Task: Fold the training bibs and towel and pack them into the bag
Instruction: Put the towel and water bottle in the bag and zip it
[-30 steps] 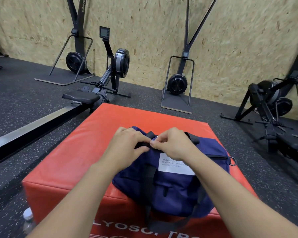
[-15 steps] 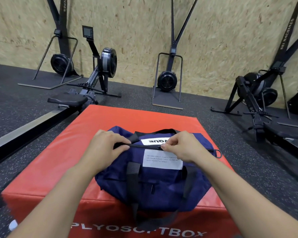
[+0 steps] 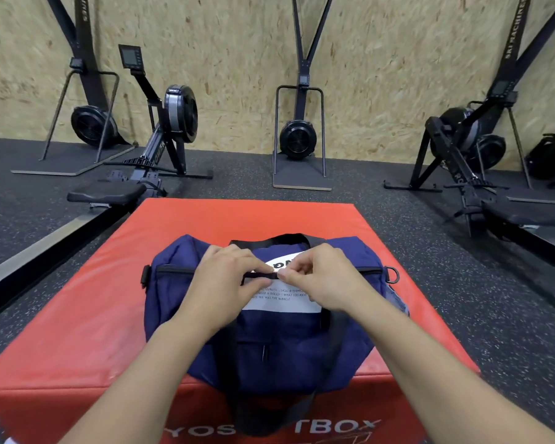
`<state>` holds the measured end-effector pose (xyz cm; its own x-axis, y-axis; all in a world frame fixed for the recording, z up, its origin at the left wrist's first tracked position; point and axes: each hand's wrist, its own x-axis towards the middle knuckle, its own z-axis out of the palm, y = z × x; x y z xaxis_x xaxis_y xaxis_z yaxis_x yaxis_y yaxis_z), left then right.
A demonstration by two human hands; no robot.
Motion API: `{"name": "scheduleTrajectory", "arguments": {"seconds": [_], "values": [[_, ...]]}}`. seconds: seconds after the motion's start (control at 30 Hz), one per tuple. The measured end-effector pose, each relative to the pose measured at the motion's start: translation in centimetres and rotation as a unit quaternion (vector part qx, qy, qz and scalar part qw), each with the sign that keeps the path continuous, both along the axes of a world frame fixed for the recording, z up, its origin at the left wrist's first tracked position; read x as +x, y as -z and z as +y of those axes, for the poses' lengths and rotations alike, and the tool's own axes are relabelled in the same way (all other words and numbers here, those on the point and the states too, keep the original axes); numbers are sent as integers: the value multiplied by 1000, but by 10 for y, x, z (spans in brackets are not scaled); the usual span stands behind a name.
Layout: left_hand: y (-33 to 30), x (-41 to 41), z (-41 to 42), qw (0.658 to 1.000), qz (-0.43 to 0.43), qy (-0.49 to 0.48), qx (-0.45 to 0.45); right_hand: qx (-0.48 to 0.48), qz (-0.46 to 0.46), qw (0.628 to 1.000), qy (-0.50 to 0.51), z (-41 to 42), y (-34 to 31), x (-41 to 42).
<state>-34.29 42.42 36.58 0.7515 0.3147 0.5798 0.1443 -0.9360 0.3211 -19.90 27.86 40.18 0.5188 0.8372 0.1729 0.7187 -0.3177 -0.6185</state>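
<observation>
Navy fabric filled the middle of the view: the bag (image 3: 269, 331) lay lengthwise on a red box (image 3: 77, 315), its near side bulging over the box's 6 o'clock edge and a black strap (image 3: 321, 357) hanging down the front. That spot kept the zip (image 3: 260, 276) running from 9 to 3 o'clock directly beneath both hands, within easy reach.

The left hand (image 3: 225, 283) had its fingers curled over the bag's top, thumb and fingertips pinching the fabric at the zip, apparently to hold the seam taut. The right hand (image 3: 321, 277), just at its 3 o'clock side, pinched a small part of the zip line between thumb and forefinger, probably the puller, though it was too small to tell. The two hands almost met over a white label (image 3: 282, 299).

No bibs or towel showed anywhere; judging by the bag's full shape, they were probably inside already, and the zip was the step in hand. Whether it was closed along its whole length could not be told under the hands.

At 12 o'clock a ski trainer (image 3: 298, 136) stood against the chipboard wall, a rower (image 3: 161, 136) at 10 o'clock.
</observation>
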Motion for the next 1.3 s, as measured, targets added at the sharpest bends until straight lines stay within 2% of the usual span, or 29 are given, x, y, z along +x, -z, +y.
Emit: {"name": "scheduleTrajectory", "arguments": {"seconds": [0.33, 0.5, 0.77, 1.3], "values": [[-2, -1, 12, 999, -3, -17, -27, -13, 2, 997, 73, -38, -5, 49], [-5, 16, -6, 1000, -1, -3, 10, -10, -22, 996, 86, -44, 4, 51], [5, 72, -49, 997, 30, 17, 76, 22, -16, 998, 53, -49, 10, 52], [7, 67, -40, 999, 5, 10, 36, 5, 12, 991, 136, -106, 5, 106]]}}
